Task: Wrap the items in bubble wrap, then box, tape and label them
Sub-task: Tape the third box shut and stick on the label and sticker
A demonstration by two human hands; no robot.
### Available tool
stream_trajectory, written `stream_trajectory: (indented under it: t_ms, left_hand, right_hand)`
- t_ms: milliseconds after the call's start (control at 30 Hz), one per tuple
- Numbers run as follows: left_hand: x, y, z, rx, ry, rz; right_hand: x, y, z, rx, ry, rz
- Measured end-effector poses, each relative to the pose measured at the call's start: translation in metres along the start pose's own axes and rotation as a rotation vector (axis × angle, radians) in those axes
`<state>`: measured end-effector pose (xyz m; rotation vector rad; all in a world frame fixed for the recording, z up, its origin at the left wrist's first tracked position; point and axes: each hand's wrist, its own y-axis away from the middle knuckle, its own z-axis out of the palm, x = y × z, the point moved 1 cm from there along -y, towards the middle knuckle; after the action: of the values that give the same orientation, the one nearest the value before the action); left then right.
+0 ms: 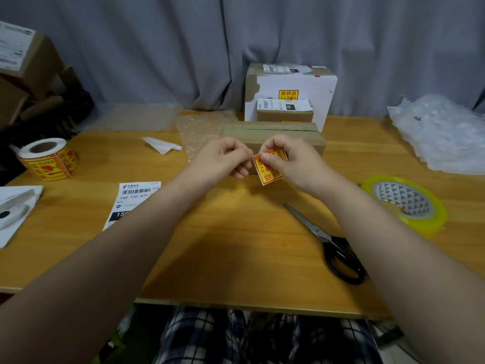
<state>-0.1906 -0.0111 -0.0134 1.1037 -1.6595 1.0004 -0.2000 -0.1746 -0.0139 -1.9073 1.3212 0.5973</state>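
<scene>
Your right hand (291, 164) pinches the fragile sticker (270, 168) near its upper edge. Your left hand (223, 160) has curled fingers whose tips meet at the sticker's left corner and seem to pinch it; whether a backing paper is there I cannot tell. The taped box (273, 135) lies just behind both hands on the tabletop (236, 245). I judge that the step is to stick this sticker on the box. Hold it only by the edges, so that the glue is not touched. Choose bare cardboard beside the tape seam, lay one edge down first, then smooth it flat toward the other edge. The shipping label (133, 200), left of your left hand, is not yet applied.
</scene>
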Motion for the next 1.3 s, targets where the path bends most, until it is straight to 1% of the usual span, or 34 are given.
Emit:
stream_trajectory:
  t_ms: [133,233,267,300,367,400,433,533,700,867,933,1133,1300]
  left_hand:
    - [-0.002,0.001,0.001,-0.076,-0.062,0.006]
    - [-0.003,-0.001,0.003,-0.092,-0.064,-0.019]
    - [-0.003,-0.001,0.004,-0.082,-0.032,-0.037]
    - [-0.005,-0.001,0.005,-0.062,0.022,-0.059]
    - [-0.008,-0.001,0.008,-0.003,0.214,-0.099]
    - [-0.008,-0.001,0.01,0.027,0.326,-0.109]
    - [-0.009,-0.001,0.013,0.053,0.422,-0.11]
    - [-0.009,0.0,0.019,0.087,0.557,-0.077]
    - [-0.011,0.0,0.02,0.052,0.563,0.007]
    - [-0.012,0.001,0.022,0.026,0.556,0.054]
    - [-0.012,0.001,0.022,0.022,0.557,0.063]
    - [-0.011,0.003,0.021,0.048,0.535,0.067]
    - [-0.009,0.003,0.02,0.048,0.59,0.043]
  right_hand:
    - [-0.002,0.001,-0.001,-0.091,0.068,-0.001]
    - [-0.002,0.001,-0.004,-0.129,0.115,0.003]
    - [0.0,0.001,-0.003,-0.082,0.174,-0.006]
    - [0.003,0.001,-0.002,0.004,0.266,-0.019]
    - [0.004,0.002,-0.001,0.245,0.42,-0.082]
    - [0.001,0.002,0.0,0.334,0.435,-0.127]
    - [0.0,0.002,0.001,0.361,0.41,-0.157]
    - [0.001,0.0,0.002,0.285,0.163,-0.164]
    - [0.003,0.002,0.005,0.356,0.015,-0.124]
    - [-0.001,0.003,0.005,0.349,-0.161,-0.116]
    - [-0.001,0.002,0.005,0.348,-0.193,-0.121]
    - [0.003,0.001,0.005,0.328,-0.175,-0.139]
    - [0.006,0.0,0.007,0.311,-0.183,-0.123]
